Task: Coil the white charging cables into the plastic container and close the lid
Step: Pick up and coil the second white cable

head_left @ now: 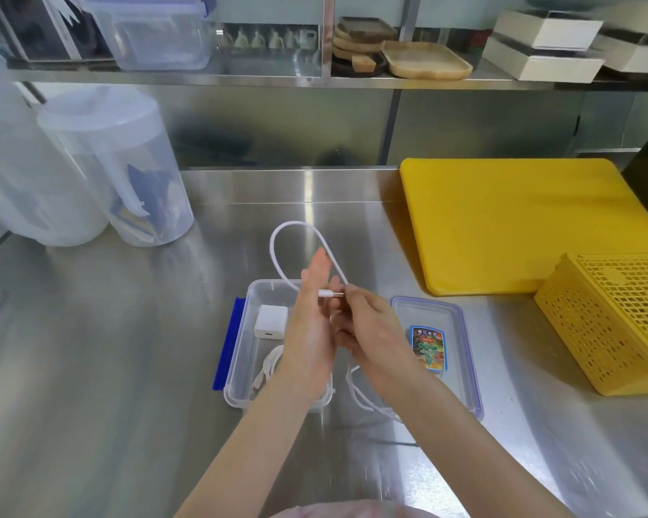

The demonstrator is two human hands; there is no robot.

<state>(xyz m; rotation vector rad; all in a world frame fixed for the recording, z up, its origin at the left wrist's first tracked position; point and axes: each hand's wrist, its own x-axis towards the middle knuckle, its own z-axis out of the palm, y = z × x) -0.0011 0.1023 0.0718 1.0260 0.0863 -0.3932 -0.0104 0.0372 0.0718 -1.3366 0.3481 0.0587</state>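
Currently the white charging cable is arching in a loop above the far end of the clear plastic container, its plug end being pinched between both hands while its tail is trailing onto the steel counter between container and lid.

- Left hand: thumb and palm side are gripping the cable near the plug; remaining fingers are extending upward, loosely spread.
- Right hand: fingertips are closing narrowly on the plug tip.
- Container contents: a white charger block and one coiled white cable are already lying inside.
- Lid: lying off, just right of the container, a colourful label showing on it; one blue clip is hanging open on the container's left side.
- Surroundings: a yellow cutting board and yellow perforated basket are sitting to the right, clear jugs at far left.

Progress, as judged: roughly midway. Coiling of this cable is only beginning; stowing it and closing the lid are remaining.
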